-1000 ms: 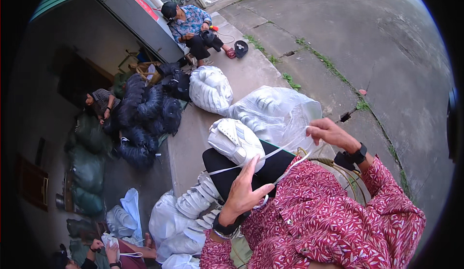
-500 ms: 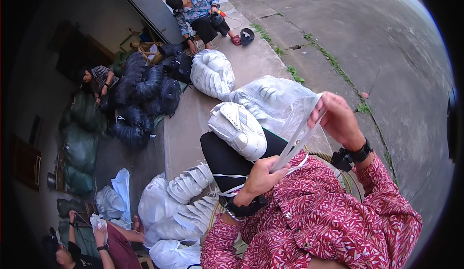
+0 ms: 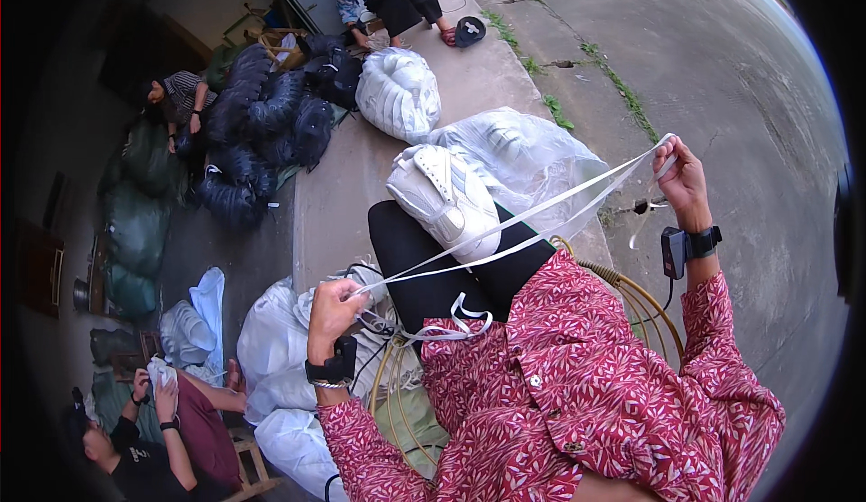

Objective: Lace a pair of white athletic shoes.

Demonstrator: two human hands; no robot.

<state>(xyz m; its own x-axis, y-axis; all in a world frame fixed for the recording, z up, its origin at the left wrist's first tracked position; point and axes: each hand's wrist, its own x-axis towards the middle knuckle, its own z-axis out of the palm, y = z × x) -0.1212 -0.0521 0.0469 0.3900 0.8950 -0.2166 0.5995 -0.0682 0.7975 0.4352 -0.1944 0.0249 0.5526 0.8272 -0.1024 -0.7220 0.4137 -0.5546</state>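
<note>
A long white shoelace (image 3: 550, 206) runs in two strands across my lap, drawn out between my hands. My left hand (image 3: 334, 317), at the lap's left side, pinches one end. Out over the concrete on the right, my raised right hand (image 3: 683, 182) is closed on the other end, and a short tail dangles below it. Under the strands, a white shoe upper (image 3: 444, 197) with a row of eyelets rests on my black-clad knees. A loose curl of lace (image 3: 462, 317) lies on my lap near the shirt hem.
Clear plastic bags of white uppers (image 3: 399, 94) stand ahead, with another bag (image 3: 519, 146) beside my knees and more (image 3: 275, 340) at my left. Dark bundles (image 3: 262, 132) are piled far left. Three other people sit around. Yellow hoops (image 3: 645, 303) flank my right side.
My hands have moved apart, the left one leftward and the right one outward and up. The lace between them has gone from a short bunched loop to long, nearly straight strands.
</note>
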